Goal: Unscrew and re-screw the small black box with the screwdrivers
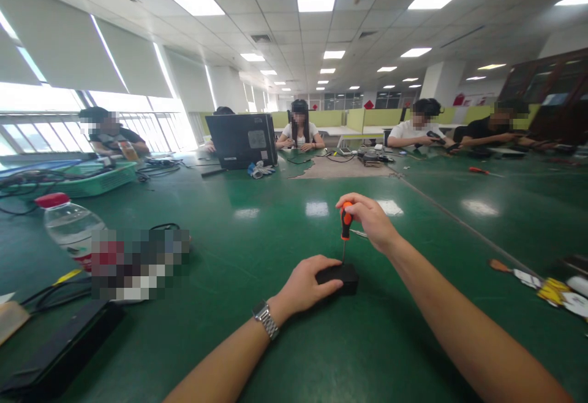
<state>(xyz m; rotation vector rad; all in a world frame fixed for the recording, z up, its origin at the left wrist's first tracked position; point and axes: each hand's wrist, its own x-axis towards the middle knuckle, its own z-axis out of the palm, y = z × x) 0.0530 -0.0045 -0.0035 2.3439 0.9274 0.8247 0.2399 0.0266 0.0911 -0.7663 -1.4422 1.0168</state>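
My right hand (367, 216) is closed around the orange and black handle of a screwdriver (346, 222), held upright. Its thin shaft points down and its tip meets the top of a small black box (346, 277) near the far edge; the exact contact is too small to make out. My left hand (312, 283), with a metal watch on the wrist, grips the box from the left, fingers over its far side and thumb along the near side. The box rests on the green tabletop (257, 342).
At left stand a water bottle (71, 228), a long black case (64, 348) and a green basket (101, 179) with cables. A black monitor (241, 139) and gloves (261, 170) lie ahead. Another screwdriver (480, 171) is at far right. Several people sit around the table.
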